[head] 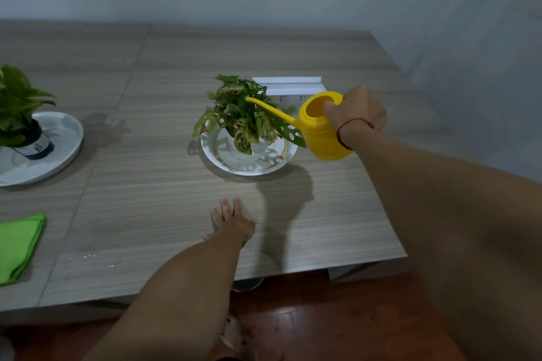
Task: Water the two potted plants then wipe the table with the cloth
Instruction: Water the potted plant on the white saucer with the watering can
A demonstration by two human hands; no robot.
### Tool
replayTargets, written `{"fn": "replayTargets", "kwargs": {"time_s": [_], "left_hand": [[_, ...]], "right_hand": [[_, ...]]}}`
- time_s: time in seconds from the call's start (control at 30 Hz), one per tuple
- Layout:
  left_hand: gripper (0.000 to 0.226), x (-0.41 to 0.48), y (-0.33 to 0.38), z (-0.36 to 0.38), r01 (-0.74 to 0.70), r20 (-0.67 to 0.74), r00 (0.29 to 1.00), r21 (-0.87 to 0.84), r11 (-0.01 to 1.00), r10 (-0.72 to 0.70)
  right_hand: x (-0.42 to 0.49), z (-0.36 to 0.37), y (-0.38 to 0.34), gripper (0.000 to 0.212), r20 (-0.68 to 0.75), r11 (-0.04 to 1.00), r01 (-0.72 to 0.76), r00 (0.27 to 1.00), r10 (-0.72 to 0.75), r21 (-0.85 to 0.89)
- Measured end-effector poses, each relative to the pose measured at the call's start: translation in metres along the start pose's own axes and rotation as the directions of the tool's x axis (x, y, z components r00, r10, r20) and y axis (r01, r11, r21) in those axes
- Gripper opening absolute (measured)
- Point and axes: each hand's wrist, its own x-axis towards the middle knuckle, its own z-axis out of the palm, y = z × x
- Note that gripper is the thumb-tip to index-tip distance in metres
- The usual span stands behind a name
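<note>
My right hand (356,113) grips a yellow watering can (321,129) by its far side, tilted so its long spout reaches left over the middle plant (242,114). That plant has holed, mottled leaves and stands in a white round dish (249,165). A second plant (17,105) in a dark pot stands on a white tray (63,138) at the left edge. A folded green cloth (19,246) lies at the near left. My left hand (231,221) rests flat on the table with fingers spread, in front of the dish.
A white power strip or box (289,88) sits just behind the middle plant. The wooden table (164,199) ends at a near edge, with red-brown floor (322,316) below. A wall stands close behind and to the right.
</note>
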Motion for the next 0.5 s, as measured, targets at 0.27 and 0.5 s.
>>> {"fn": "replayTargets", "kwargs": {"time_s": [0.27, 0.5], "left_hand": [[0.088, -0.0015, 0.0036, -0.0049, 0.014, 0.014, 1.0, 0.007, 1.0, -0.014], [0.088, -0.0057, 0.0043, -0.0049, 0.01, 0.018, 1.0, 0.023, 1.0, -0.01]], "right_hand": [[-0.0067, -0.0016, -0.0013, 0.026, 0.03, 1.0, 0.025, 0.999, -0.025, -0.014], [-0.0003, -0.0068, 0.0013, 0.031, -0.023, 1.0, -0.02, 1.0, 0.019, -0.01]]}}
